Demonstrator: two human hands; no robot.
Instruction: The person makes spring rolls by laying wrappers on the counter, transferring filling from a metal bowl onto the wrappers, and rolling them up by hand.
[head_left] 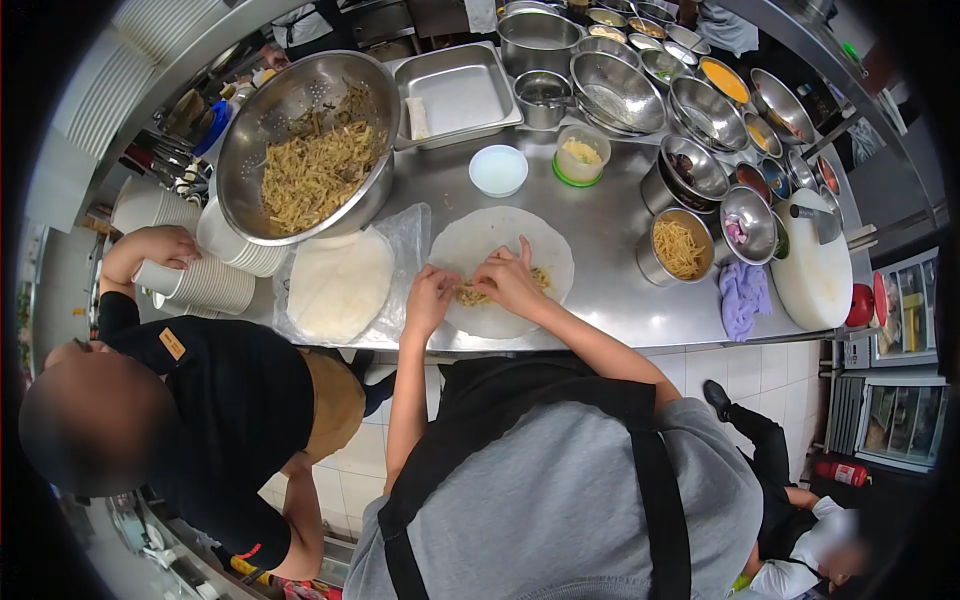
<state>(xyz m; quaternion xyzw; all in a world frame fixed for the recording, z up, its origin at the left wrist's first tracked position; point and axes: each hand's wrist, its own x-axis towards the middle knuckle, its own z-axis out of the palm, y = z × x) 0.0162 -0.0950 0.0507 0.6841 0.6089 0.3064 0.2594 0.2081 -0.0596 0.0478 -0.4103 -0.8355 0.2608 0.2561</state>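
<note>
A round white wrapper sheet point(503, 226) lies on the steel counter, with a strip of shredded filling point(541, 277) across its middle. My left hand point(432, 295) is at the left end of the strip, its fingers bent together at the filling. From the right, my right hand point(507, 284) reaches over the strip, thumb and fingers pinched down on the filling and one finger raised. Whether either hand grips filling or wrapper is too small to tell. Left of the sheet, a stack of wrappers point(340, 285) rests on clear plastic.
Behind the wrappers stand a colander of shredded filling point(320, 180), a steel tray point(455, 90) with one pale roll, and a white bowl point(498, 170). Steel pots and bowls crowd the right. A co-worker point(220, 380) stands close on the left, a hand on stacked bowls point(215, 285).
</note>
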